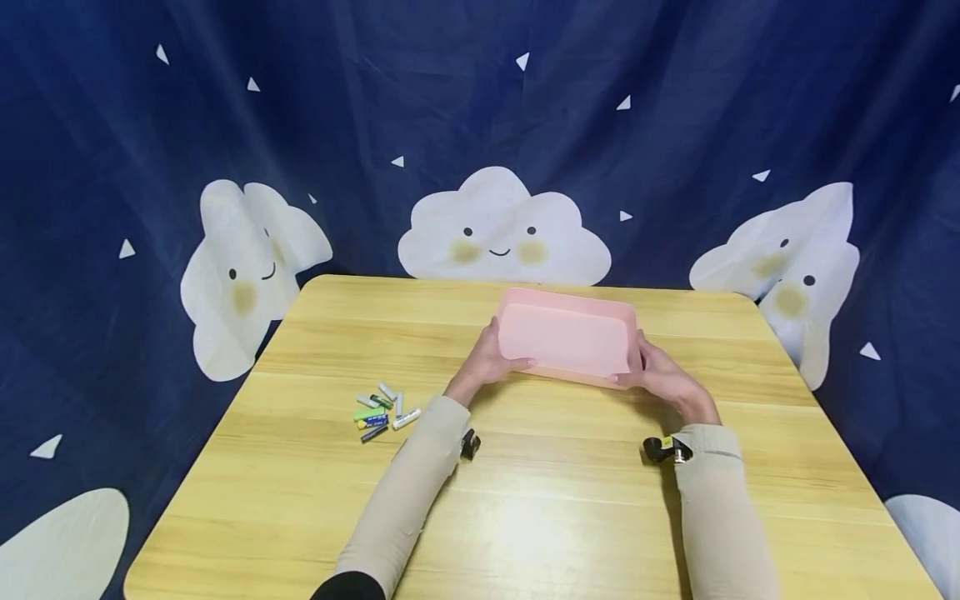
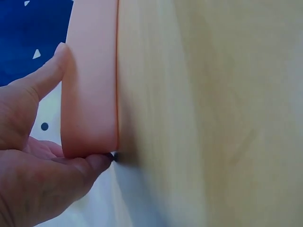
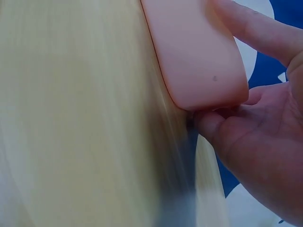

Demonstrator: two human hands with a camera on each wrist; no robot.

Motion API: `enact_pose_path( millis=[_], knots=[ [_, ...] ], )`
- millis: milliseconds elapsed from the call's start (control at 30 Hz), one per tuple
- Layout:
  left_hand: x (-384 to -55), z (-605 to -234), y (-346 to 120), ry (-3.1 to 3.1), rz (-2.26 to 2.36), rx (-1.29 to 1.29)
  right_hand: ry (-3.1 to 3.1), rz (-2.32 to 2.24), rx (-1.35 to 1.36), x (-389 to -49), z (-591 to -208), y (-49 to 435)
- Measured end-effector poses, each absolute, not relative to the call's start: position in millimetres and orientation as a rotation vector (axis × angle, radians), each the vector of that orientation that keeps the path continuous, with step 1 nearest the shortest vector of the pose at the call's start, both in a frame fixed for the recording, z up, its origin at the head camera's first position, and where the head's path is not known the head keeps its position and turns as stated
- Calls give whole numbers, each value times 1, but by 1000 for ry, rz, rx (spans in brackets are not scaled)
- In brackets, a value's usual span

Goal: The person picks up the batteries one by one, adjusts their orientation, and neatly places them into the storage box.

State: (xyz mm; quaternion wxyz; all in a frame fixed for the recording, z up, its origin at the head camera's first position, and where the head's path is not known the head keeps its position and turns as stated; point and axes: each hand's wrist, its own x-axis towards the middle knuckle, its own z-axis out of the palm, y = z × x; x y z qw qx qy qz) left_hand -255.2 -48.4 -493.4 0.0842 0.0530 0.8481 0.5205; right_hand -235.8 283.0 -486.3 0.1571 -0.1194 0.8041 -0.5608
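Pink wall lies in the grip of the left hand [image 1: 486, 360], which holds one end of a shallow rectangular tray [image 1: 562, 337], its thumb against the near side. At the opposite end, the right hand [image 1: 662, 377] grips the tray likewise, thumb also toward the near side. The tray spans the space between the two hands, open side up and slightly askew; whether its base touches the desk [image 1: 555, 508] cannot be told.

Just behind each hand, toward the person, a small black device [image 1: 470, 444] sits at the wrist. Beige sleeves [image 1: 408, 492] cover both forearms, with black fabric [image 1: 350, 586] near the left elbow. Left of the left hand and nearer the person, beside that forearm, lies a loose cluster of small cylinders [image 1: 382, 412] in white, grey, green, blue and dark tones, well apart from the tray.

Pale wood-grain desktop extends around both hands. Beyond them hangs a navy curtain [image 1: 450, 83] with white triangles and smiling clouds, one cloud [image 1: 498, 208] past the tray's far side.
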Motion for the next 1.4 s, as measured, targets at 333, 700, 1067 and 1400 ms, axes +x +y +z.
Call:
enact_pose_path(
  millis=[333,700,1067,1400],
  knots=[
    [-240,-486,-70,2613,1378,36,2283,-1588,-404,-242,-490,262],
    [-225,-484,-88,2641,1325,28,2310,-1528,-460,-237,-489,246],
    [-218,-480,-96,2632,1238,38,2443,-1294,-415,-231,-487,241],
    [-217,-477,-97,2628,1186,33,2828,-602,-433,-227,-475,233]
  ],
)
